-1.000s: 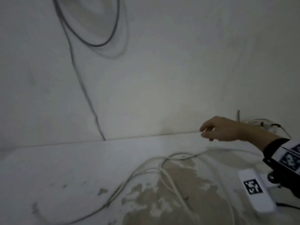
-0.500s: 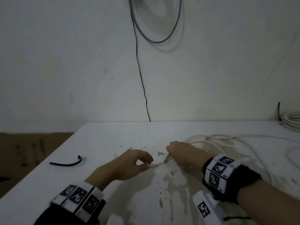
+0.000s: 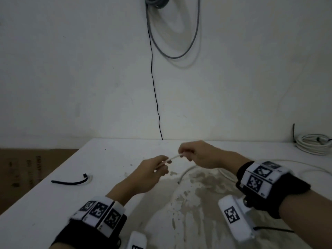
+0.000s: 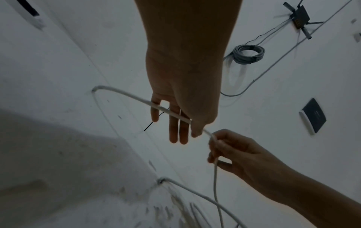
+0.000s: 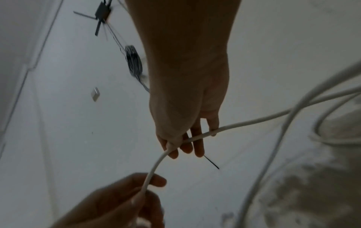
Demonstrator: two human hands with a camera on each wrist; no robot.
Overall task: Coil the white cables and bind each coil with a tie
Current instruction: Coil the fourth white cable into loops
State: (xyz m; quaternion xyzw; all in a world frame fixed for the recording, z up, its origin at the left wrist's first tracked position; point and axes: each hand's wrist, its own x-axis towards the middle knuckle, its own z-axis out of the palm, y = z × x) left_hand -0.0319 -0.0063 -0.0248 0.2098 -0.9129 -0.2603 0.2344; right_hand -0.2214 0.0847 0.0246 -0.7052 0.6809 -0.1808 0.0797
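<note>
Above the white table (image 3: 107, 159) I hold a short stretch of white cable (image 3: 173, 158) between both hands. My left hand (image 3: 164, 165) pinches it near the end, with the thumb pressing the cable (image 4: 170, 113) across the fingers. My right hand (image 3: 183, 153) pinches the same cable (image 5: 234, 125) a little farther along. The rest of the cable trails loose over the stained tabletop (image 3: 186, 172) toward the right. A black tie (image 3: 70, 182) lies on the table to the left, apart from both hands.
A coiled white cable (image 3: 314, 145) sits at the table's far right against the wall. A grey cable loop (image 3: 179, 42) and a thin black wire (image 3: 154, 87) hang on the wall. Brown cardboard (image 3: 27, 168) lies beyond the table's left edge.
A second ago my right hand reached toward the far right. Both hands then met low at the cable on the table and have now lifted it between them.
</note>
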